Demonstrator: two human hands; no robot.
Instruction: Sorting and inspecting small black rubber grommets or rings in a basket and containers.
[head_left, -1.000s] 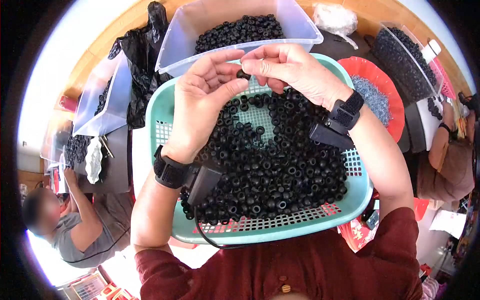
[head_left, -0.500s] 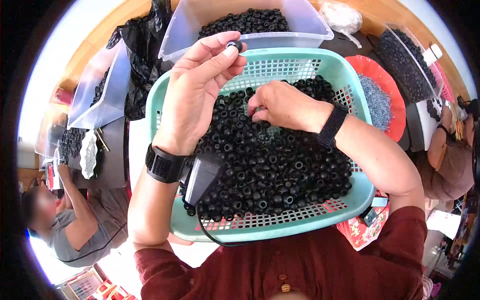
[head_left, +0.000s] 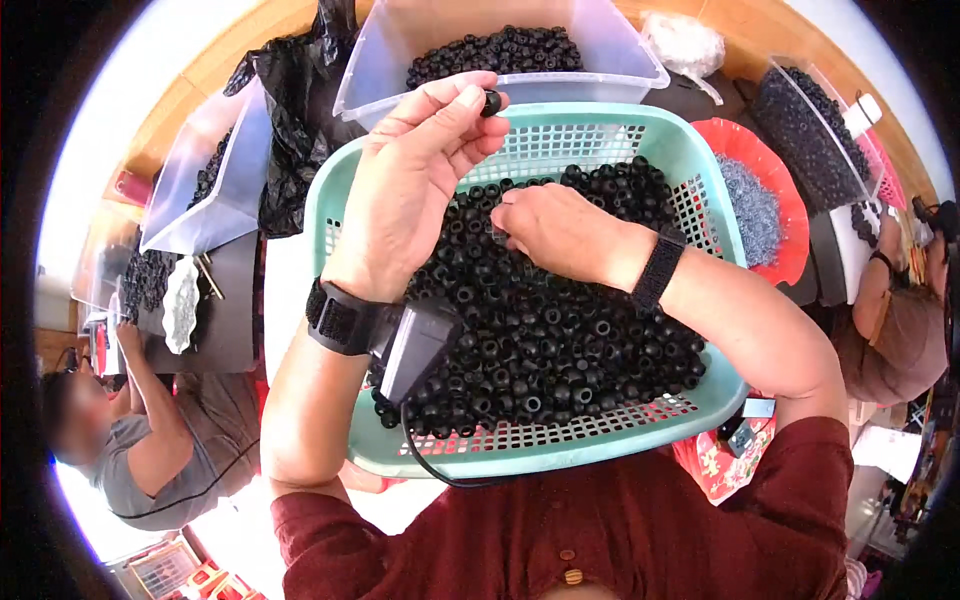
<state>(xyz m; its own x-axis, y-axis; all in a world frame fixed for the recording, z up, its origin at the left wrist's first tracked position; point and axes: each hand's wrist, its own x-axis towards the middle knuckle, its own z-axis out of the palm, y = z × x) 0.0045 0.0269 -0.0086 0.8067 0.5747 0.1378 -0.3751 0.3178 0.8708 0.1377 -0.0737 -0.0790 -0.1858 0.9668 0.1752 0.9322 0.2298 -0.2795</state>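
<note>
The head view shows the left hand [head_left: 410, 190] pinched on one small black ring [head_left: 491, 102], held up at twelve o'clock over the green basket [head_left: 560, 455]. The right hand [head_left: 555, 230] digs in the black ring pile [head_left: 540, 330], fingers hidden. It looks like picking; next, a careful pinch.

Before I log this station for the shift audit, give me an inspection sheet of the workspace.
Surface: mostly hidden under bins; a dark table shows at left.
Job's things: teal perforated basket heaped with black rings.
Clutter: clear bin of rings, red tray of small metal parts, black bag.
Grippers: left hand raised, pinching one ring; right hand down in the heap.
Cables: black cable from the left wrist device.
Surroundings: a person seated left, another at right.
</note>
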